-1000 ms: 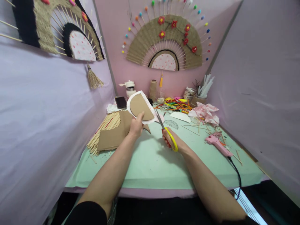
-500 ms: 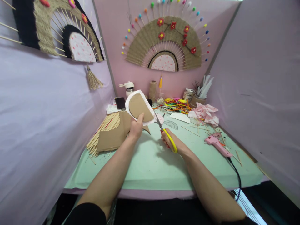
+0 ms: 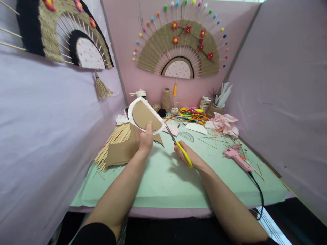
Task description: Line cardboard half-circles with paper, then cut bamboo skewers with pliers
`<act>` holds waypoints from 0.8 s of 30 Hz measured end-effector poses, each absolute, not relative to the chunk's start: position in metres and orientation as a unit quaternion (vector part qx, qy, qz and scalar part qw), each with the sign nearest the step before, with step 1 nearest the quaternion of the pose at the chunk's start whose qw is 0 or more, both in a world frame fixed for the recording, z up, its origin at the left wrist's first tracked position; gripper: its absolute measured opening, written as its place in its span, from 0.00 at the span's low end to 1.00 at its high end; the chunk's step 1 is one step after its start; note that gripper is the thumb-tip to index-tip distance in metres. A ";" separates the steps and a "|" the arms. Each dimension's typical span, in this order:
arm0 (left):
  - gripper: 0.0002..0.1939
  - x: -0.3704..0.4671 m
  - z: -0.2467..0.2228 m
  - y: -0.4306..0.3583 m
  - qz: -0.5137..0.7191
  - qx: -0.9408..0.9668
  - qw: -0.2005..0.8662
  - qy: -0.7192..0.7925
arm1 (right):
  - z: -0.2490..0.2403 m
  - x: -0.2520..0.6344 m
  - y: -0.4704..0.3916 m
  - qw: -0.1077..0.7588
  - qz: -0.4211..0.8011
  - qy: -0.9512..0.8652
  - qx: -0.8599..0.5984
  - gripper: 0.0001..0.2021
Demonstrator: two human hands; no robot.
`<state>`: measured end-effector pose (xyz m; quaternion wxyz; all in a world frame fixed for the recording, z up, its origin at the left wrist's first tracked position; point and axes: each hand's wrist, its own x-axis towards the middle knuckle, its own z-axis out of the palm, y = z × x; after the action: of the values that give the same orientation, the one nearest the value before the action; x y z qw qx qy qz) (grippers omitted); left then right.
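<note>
A brown cardboard half-circle [image 3: 144, 115] with a white border around it is held up above the table by my left hand [image 3: 146, 137], thumb on its cardboard face. My right hand [image 3: 183, 152] is closed round the yellow handles of the scissors [image 3: 184, 154]. The scissor blades point up and left, with their tips close to the piece's right corner; whether they touch it is unclear. Beyond the blades, a pink-spotted half-circle [image 3: 172, 130] lies on the table, partly hidden.
Cardboard sheet [image 3: 120, 153] and thin sticks [image 3: 102, 154] lie left. A protractor [image 3: 186, 136], white half-circle [image 3: 196, 128], coloured wires [image 3: 195, 116] and crumpled pink paper [image 3: 223, 124] lie behind. A pink glue gun [image 3: 237, 159] with a black cord sits right.
My left hand has moved the half-circle left and tilted it, away from the scissors. The right hand and scissors have shifted slightly left, leaving more of the spotted half-circle visible.
</note>
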<state>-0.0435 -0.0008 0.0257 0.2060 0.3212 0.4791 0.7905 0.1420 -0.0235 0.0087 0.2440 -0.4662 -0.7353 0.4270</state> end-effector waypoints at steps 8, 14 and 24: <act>0.20 -0.036 0.032 -0.012 0.762 0.389 0.178 0.486 | 0.004 0.142 -0.017 0.261 0.404 -0.731 -0.484 0.16; 0.18 -0.035 0.029 -0.009 0.779 0.349 0.248 0.458 | 0.016 0.142 -0.026 0.274 0.450 -0.709 -0.469 0.18; 0.18 -0.033 0.021 -0.002 0.781 0.306 0.322 0.439 | 0.006 0.144 -0.021 0.276 0.500 -0.701 -0.427 0.23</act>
<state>-0.0333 -0.0016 0.0213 0.3217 0.3063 0.4387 0.7811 0.1436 -0.0205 0.0062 0.2755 -0.4265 -0.7014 0.5002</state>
